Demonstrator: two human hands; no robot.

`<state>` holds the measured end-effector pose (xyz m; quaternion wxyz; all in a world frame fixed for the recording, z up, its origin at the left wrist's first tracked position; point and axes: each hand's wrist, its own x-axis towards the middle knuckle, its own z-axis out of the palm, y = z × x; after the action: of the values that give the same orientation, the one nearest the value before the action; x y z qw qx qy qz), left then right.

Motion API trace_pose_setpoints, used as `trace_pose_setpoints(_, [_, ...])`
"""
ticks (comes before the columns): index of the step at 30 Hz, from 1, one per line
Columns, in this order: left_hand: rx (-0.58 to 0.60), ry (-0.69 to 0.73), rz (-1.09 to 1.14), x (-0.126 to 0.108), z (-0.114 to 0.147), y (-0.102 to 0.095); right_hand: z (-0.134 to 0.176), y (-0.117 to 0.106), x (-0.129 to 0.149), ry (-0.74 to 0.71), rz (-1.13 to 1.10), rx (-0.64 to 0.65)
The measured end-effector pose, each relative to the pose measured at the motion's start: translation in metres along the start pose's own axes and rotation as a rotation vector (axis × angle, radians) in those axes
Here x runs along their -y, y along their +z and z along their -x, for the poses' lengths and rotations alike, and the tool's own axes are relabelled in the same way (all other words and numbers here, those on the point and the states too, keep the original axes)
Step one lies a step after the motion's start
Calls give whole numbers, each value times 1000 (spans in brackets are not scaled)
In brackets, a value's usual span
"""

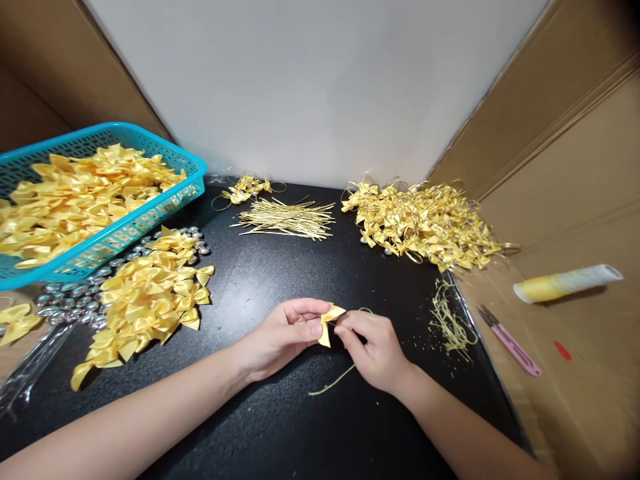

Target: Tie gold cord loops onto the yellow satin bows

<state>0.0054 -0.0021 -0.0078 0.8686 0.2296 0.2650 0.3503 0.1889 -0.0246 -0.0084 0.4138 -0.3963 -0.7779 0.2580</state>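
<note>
My left hand (287, 337) pinches a yellow satin ribbon bow (326, 327) between thumb and fingers, over the middle of the black table. Close on its right, my right hand (373, 347) is closed in a pinch on a thin gold cord (333, 383). One end of the cord trails down to the left below that hand, and a small loop shows above it. Where the cord meets the bow is hidden by my fingers. To the left lies a pile of loose yellow bows (150, 293).
A turquoise basket (107, 243) of bows stands at left, silvery beads (75, 300) beside it. Cut gold cords (285, 219) lie at the back; finished-looking corded bows (420, 223) heap at right. Cord scraps (450, 323), pink-handled snips (513, 343) and a tube (567, 283) are at right.
</note>
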Motion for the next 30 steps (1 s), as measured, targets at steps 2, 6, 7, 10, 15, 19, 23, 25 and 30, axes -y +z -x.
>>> trace_pose_setpoints(2, [3, -4, 1, 1, 0, -1, -1, 0, 1, -16, -2, -5])
trace_pose_setpoints(6, [3, -13, -1, 1, -1, -3, -1, 0, 0, -29, -5, 5])
trace_pose_setpoints(7, [1, -14, -3, 1, -1, -3, -1, 0, 0, -28, -4, 8])
trace_pose_setpoints(10, [-10, -13, -3, 1, 0, -2, -1, -1, 0, -21, 1, 12])
trace_pose_setpoints(15, [-21, -13, -9, 0, 2, 0, -2, -1, 0, -1, 4, 27])
trace_pose_setpoints(19, [-15, -20, -14, 0, 2, 1, -2, -1, 0, -7, 7, 22])
trace_pose_setpoints(23, [-13, -20, -19, -1, 2, 2, -2, -1, 2, -11, -14, -2])
trace_pose_setpoints(25, [-4, -21, -14, -1, 1, 3, -2, -1, 3, -4, -33, -9])
trace_pose_setpoints(30, [14, -9, -13, 1, 1, 4, -2, -1, 3, 64, -80, 3])
